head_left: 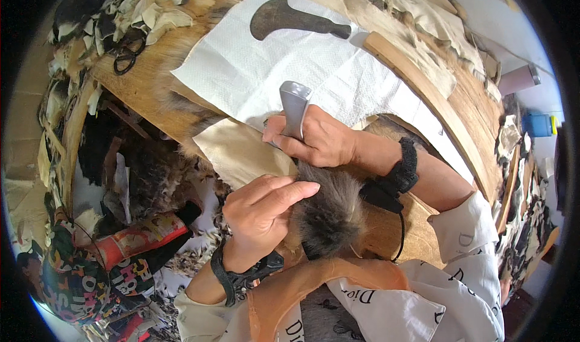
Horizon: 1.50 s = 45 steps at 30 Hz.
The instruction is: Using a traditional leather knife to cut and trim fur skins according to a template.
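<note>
A person in white patterned sleeves works with both bare hands over a wooden table (139, 103), a grey-brown fur piece (332, 212) low in the middle of the view, close to the body. The right hand (326, 138) has its grip closed firmly around a silver-grey handled tool (296, 103), which stands tilted upward out of the fist; its working end is hidden below the fingers. The left hand (258, 212) is just beside it, fingers drawn in and thumb reaching over the near edge of the fur — whether that grip pinches the fur cannot be told, since the fingertips are hidden.

A pale hide (238, 152) lies between the left hand and a white paper sheet (226, 70) spread on the table. On the paper rests a dark tool with a broad, flared blade (290, 21), its narrow end toward the right. A wooden strip (423, 85) runs along the paper's right edge, and black-handled scissors (127, 57) lie to the left, near heaped fur and hide scraps (160, 17). A patterned cloth bag (78, 269) sits at lower left — well apart from the hands.
</note>
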### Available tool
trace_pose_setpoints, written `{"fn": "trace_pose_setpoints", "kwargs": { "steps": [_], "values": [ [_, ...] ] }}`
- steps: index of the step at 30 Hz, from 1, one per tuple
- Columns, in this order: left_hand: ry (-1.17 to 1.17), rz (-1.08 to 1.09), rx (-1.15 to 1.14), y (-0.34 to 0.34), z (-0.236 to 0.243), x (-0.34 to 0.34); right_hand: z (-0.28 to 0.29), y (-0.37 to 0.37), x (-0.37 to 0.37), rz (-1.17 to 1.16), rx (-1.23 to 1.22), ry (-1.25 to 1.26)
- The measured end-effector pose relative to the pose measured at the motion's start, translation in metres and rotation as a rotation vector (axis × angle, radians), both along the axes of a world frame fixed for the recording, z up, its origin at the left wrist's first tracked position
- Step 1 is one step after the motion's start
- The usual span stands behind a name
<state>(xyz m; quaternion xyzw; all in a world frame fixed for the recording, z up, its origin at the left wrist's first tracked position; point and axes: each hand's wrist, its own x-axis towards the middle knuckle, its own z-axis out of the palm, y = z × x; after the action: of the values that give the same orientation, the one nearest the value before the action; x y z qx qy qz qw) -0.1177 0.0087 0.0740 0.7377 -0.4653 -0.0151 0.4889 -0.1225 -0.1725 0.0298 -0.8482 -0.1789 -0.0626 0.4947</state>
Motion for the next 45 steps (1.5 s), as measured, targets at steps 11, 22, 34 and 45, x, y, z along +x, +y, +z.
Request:
{"fn": "trace_pose_setpoints", "kwargs": {
  "steps": [11, 22, 34, 45],
  "values": [
    [0.129, 0.145, -0.020, 0.032, 0.036, 0.015, 0.002, 0.006, 0.039, -0.011, -0.049, 0.024],
    [0.285, 0.427, -0.508, 0.059, 0.023, 0.037, 0.006, 0.015, 0.052, -0.092, -0.116, 0.155],
    [-0.434, 0.636, -0.021, 0.130, 0.115, 0.317, 0.030, -0.009, 0.055, -0.365, 0.338, 0.200],
    [-0.119, -0.115, 0.055, -0.083, 0.053, 0.369, 0.053, -0.051, -0.054, -1.164, -0.508, 0.299]
  ]
}}
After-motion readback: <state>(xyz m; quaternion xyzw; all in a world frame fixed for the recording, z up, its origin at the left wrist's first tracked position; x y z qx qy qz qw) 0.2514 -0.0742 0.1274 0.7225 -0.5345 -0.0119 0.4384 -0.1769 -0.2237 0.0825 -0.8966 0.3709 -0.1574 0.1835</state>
